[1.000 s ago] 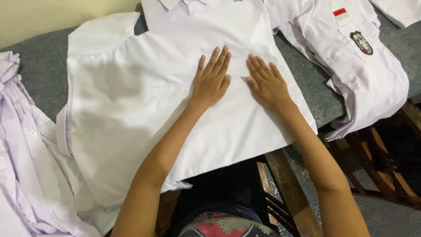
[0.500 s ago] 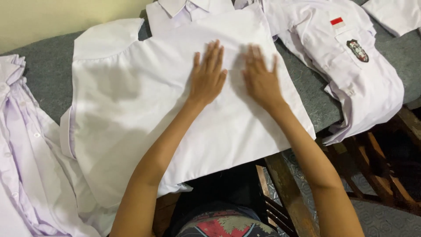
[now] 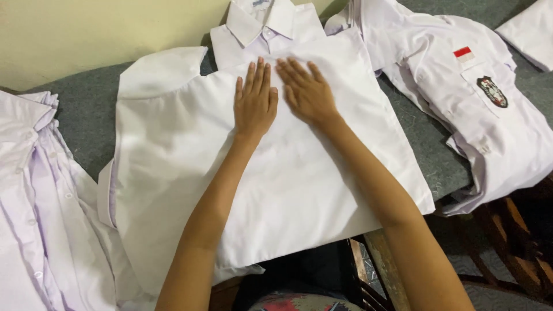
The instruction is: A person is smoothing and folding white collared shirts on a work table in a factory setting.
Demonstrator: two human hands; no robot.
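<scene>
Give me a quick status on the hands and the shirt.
Left hand and right hand flat, fingers spread, pressing the white shirt. Shirt lies face down on the grey table. Other shirts either side, none in the way.

shirt under the hands: plain white, no pattern
shirt with badge: white, with a red-and-white flag patch and a black shield-shaped badge with pale markings
shirt pile: white with a faint lilac cast
table cover: mottled grey
wall: pale cream-yellow
chair frame: dark reddish brown
</scene>
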